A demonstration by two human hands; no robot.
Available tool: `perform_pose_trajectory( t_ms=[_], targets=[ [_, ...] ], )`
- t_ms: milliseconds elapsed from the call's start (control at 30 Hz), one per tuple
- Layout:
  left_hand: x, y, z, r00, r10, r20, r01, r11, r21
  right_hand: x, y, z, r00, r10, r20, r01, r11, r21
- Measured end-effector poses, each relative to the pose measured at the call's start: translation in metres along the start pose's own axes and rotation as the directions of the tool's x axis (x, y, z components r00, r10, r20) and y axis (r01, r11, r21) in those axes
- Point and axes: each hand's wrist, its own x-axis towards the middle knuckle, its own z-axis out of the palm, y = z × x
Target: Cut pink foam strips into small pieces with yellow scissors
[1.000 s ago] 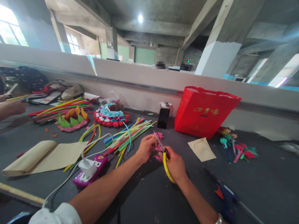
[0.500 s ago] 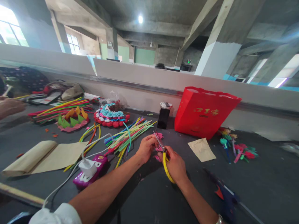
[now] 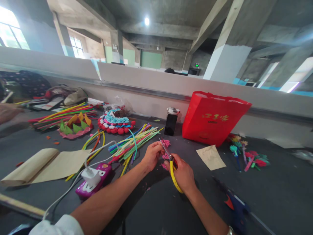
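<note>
Our left hand (image 3: 152, 158) has its thumb and fingertips drawn together and looks pinched on the pink pieces (image 3: 167, 143), though the exact bit between the fingers is hidden from us. These pieces show just to the right of its fingertips, in a short broken row that runs from far to near between our two hands. Across them slant the scissors (image 3: 171, 170), long axis running from the tips, far and to the left, down to the yellow handles, near and to the right. The blades (image 3: 165, 148) pass just beside our left fingertips, so that hand is the nearer one to the cutting end. Our right hand (image 3: 184, 173) is wrapped around the handles.

Again from the left, another person's hand (image 3: 11, 112) is blurred and cut off by the edge. We cannot tell whether the blades stand apart or together, nor whether they touch the pink pieces. Our right fingers hide part of the handles. Farther right, a glue gun (image 3: 236, 205) lies on the surface (image 3: 156, 209), its dark body hard to make out, and clear plastic (image 3: 305, 156) runs out of view.
</note>
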Motion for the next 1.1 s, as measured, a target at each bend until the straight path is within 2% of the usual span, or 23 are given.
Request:
perform_pose_trajectory(
  t_ms=[633,967,1100],
  targets=[
    [-0.0031,-0.0046,0.0036,1.0,0.01,0.026,-0.009,0.999,-0.032,-0.0021,-0.0045,-0.0021,1.0,-0.002,-0.005,0.002,0.999,-0.041],
    [-0.0045,-0.0023,0.0079,1.0,-0.024,-0.008,0.024,0.999,-0.038,-0.0015,-0.0002,0.0056,0.999,-0.038,-0.008,0.038,0.992,0.12],
    [-0.0044,-0.0024,0.0083,1.0,-0.017,-0.005,0.017,0.999,-0.044,-0.0018,-0.0046,0.003,0.999,-0.005,-0.034,0.006,1.0,0.023]
  ],
)
